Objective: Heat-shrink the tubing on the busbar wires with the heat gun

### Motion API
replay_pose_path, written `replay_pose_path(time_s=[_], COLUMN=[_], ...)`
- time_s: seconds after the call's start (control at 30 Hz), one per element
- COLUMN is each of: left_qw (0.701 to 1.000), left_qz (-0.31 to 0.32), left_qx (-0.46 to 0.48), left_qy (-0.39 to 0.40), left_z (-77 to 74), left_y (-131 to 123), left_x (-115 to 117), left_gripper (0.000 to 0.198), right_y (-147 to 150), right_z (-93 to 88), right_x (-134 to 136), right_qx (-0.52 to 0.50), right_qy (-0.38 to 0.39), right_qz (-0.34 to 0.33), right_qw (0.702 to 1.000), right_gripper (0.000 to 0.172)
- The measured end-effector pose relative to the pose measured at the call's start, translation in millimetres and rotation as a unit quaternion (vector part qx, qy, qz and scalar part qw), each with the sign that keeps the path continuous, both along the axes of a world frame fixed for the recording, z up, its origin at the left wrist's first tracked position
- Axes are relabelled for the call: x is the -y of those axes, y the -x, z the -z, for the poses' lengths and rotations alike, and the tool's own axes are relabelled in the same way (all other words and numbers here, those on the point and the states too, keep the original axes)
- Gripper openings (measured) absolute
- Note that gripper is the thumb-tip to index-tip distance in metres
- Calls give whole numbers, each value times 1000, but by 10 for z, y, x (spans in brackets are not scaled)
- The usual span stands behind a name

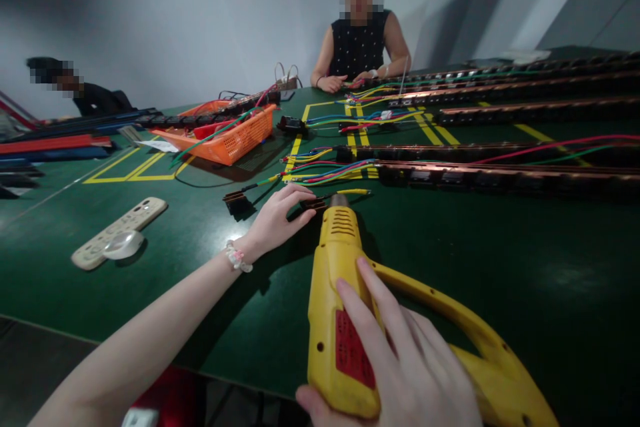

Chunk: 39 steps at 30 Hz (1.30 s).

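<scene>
My right hand (pixel 405 353) is wrapped around the body of a yellow heat gun (pixel 333 267), whose metal nozzle points away from me over the green table. Just left of that nozzle, my left hand (pixel 283 213) pinches a small black connector (pixel 314 203) with thumb and fingers. A short yellow-green wire (pixel 354 191) runs out beyond the nozzle's tip. Beside my left hand lies another black connector (pixel 239 203) with a green-yellow lead. Coloured wires (pixel 330 173) come from the long black bars with copper strips (pixel 450 175) just behind my hands.
An orange basket (pixel 235 140) holding wired parts stands at the back left. A beige remote-like object (pixel 120 233) and a small white oval object (pixel 124 245) lie at the left. Yellow tape marks the green table (pixel 500 267). One person (pixel 360 47) sits opposite; another (pixel 100 99) is far left.
</scene>
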<state>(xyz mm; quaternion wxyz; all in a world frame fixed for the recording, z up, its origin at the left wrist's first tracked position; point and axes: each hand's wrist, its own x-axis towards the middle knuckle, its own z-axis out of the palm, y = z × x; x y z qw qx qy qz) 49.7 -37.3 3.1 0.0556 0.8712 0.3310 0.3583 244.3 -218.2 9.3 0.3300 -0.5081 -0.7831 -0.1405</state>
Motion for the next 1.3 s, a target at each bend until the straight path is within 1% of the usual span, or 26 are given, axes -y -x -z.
replay_pose_path(time_s=[0.07, 0.23, 0.4, 0.5, 0.57, 0.7, 0.8, 0.9, 0.97, 1.13, 1.3], left_qw=[1000, 999, 999, 998, 998, 998, 999, 999, 999, 1000, 1000], left_qz=[-10, -30, -51, -64, -65, -57, -34, -20, -13, 25, 26], left_qx=[10, 24, -2, -18, -12, 3, -9, -27, -32, -16, -12], left_qy=[-5, -7, -12, -18, -24, -26, -8, 8, 3, -1, 10], left_z=[1, 0, -13, -17, -14, -6, -4, 0, 7, 27, 22], left_y=[11, 43, 71, 87, 100, 125, 129, 119, 108, 83, 47], left_x=[-10, -16, -6, 7, 8, -8, -11, 4, 14, 5, 6], left_gripper=[19, 15, 16, 17, 19, 21, 26, 30, 30, 24, 23], right_y=[-7, -58, -226, -332, -391, -489, -535, -536, -515, -452, -360], right_z=[-3, -2, 1, -13, -27, -41, -33, -30, -35, -49, -14], right_x=[1, 3, 2, 4, 1, -7, -6, -1, 0, 1, 30], right_qx=[2, -10, 19, 10, 6, 14, 21, 26, 30, 22, 12], right_qy=[-1, 4, -3, 9, 18, 5, -3, 1, -2, -10, -13], right_qz=[-11, -8, -29, -17, -10, 4, 24, 35, 36, 37, 34], right_qw=[1000, 1000, 999, 1000, 1000, 1000, 999, 999, 999, 999, 999], right_gripper=[75, 73, 73, 71, 68, 60, 57, 58, 58, 61, 67])
